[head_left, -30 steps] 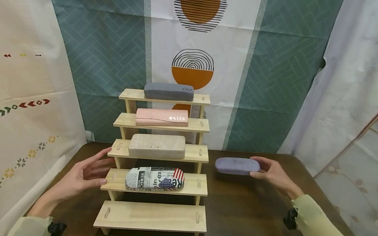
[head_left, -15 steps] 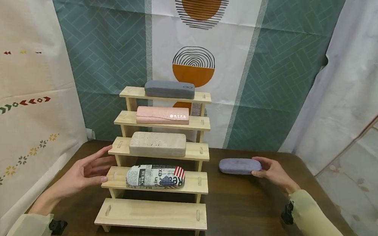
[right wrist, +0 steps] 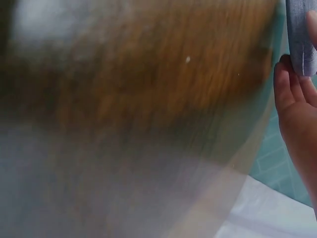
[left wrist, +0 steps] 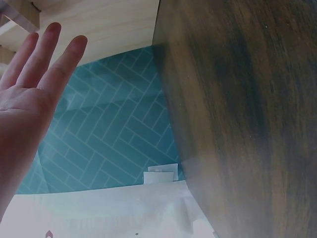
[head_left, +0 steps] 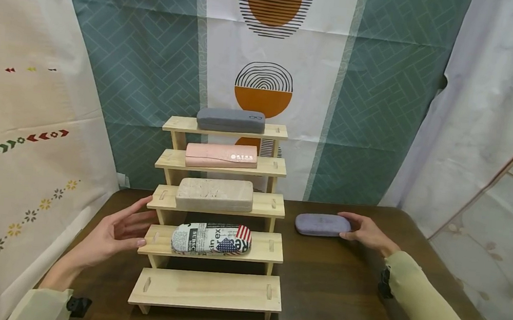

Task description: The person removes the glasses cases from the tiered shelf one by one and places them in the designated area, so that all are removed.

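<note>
My right hand (head_left: pixel 370 235) holds a lavender glasses case (head_left: pixel 317 224) by its right end, near the table's back edge. In the right wrist view, the fingers lie along one side of the case (right wrist: pixel 301 37), partly cut off by the frame. My left hand (head_left: pixel 107 236) is beside the left side of a wooden tiered stand (head_left: pixel 206 292), fingers extended and thumb tip by the second tier. The left wrist view shows those fingers (left wrist: pixel 42 64) spread with nothing in them. On the stand lie a newspaper-print case (head_left: pixel 210 239), a cream case (head_left: pixel 214 194), a pink case (head_left: pixel 222 156) and a grey-blue case (head_left: pixel 231 120).
A dark wooden table (head_left: pixel 331 301) bears the stand, whose lowest tier is bare. Behind hangs a green and white patterned cloth (head_left: pixel 384 90). Pale cloths hang at the left (head_left: pixel 25 107) and the right (head_left: pixel 484 151).
The right hand and lavender case have shifted slightly right, then a little back left. Against the background they sit slightly lower. The left hand has stayed by the stand; the head view has tilted slightly.
</note>
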Tool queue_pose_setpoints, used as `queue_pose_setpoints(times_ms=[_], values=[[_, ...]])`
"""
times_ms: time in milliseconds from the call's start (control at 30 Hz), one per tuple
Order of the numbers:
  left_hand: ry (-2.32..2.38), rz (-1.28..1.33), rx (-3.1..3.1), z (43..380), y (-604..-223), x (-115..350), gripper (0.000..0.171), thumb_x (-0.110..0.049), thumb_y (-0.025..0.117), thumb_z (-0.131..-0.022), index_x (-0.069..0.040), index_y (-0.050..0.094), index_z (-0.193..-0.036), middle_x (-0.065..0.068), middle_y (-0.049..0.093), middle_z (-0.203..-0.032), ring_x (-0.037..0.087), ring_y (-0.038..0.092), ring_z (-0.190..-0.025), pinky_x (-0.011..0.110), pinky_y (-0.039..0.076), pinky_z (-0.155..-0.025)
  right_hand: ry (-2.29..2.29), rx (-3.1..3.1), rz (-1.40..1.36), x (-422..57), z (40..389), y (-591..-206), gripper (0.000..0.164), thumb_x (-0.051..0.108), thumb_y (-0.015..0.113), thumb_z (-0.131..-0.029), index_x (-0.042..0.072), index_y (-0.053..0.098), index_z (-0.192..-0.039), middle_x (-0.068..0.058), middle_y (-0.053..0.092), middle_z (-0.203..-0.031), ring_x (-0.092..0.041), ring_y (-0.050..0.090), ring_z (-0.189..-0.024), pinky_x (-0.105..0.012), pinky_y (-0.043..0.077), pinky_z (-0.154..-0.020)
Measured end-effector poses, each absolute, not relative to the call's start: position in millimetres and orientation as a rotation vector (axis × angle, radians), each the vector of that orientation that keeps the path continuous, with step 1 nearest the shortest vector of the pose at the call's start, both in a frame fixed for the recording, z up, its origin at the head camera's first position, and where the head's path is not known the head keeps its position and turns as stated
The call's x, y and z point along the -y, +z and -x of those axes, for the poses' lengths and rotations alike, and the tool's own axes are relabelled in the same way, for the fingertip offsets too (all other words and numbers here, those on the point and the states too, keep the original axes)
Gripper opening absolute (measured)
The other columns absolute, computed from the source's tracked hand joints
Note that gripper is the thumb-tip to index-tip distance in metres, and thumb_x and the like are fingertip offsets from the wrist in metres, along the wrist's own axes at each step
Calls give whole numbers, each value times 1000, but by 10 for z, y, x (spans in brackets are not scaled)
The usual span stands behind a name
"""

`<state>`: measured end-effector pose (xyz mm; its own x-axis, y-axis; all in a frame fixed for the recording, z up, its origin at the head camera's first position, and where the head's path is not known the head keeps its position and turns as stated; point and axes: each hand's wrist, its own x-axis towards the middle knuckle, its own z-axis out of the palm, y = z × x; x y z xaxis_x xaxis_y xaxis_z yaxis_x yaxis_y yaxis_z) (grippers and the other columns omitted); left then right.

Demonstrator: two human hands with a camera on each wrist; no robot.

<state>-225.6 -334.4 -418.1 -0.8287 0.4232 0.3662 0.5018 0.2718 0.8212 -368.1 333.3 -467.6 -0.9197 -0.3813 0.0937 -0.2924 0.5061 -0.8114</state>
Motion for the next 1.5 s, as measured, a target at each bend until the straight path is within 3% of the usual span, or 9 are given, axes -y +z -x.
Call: queue_pose_setpoints(times_ms=[133,400,567,1233,1500], values=[[-1631,895,2447,2259,-4173,3342,98,10,77,-91,-12,24,-169,31,44,-157,17,59,-134,35,55,-100,-1366,-2671,599,-3311,3712,-4671,66,4,81,-91,-13,50,-147,-31,57,-141,-34,57,-118,-28,50,-92],[-1645,947,2421,2239,-4155,3320,94,13,73,-92,-9,22,-169,39,41,-154,15,59,-133,31,55,-99,-1316,-2731,597,-3295,3750,-4694,61,4,80,-92,-14,53,-144,-33,57,-141,-44,57,-125,-56,48,-103],[-1660,952,2413,2239,-4152,3317,94,14,72,-92,-9,22,-169,38,41,-154,17,59,-133,33,55,-99,-1318,-2735,600,-3298,3783,-4722,61,2,78,-93,-17,50,-144,-36,56,-140,-49,55,-127,-62,45,-105],[-1669,944,2411,2236,-4146,3330,95,15,71,-92,-8,22,-169,40,41,-153,17,58,-135,32,55,-99,-1272,-2766,575,-3305,3793,-4728,60,2,77,-93,-19,49,-143,-37,55,-139,-50,55,-123,-63,44,-104],[-1671,945,2422,2246,-4143,3319,95,14,72,-93,-9,21,-169,39,41,-154,17,58,-135,34,56,-98,-1331,-2745,567,-3340,3735,-4700,69,8,81,-92,-16,47,-147,-35,55,-142,-49,54,-126,-60,45,-104]])
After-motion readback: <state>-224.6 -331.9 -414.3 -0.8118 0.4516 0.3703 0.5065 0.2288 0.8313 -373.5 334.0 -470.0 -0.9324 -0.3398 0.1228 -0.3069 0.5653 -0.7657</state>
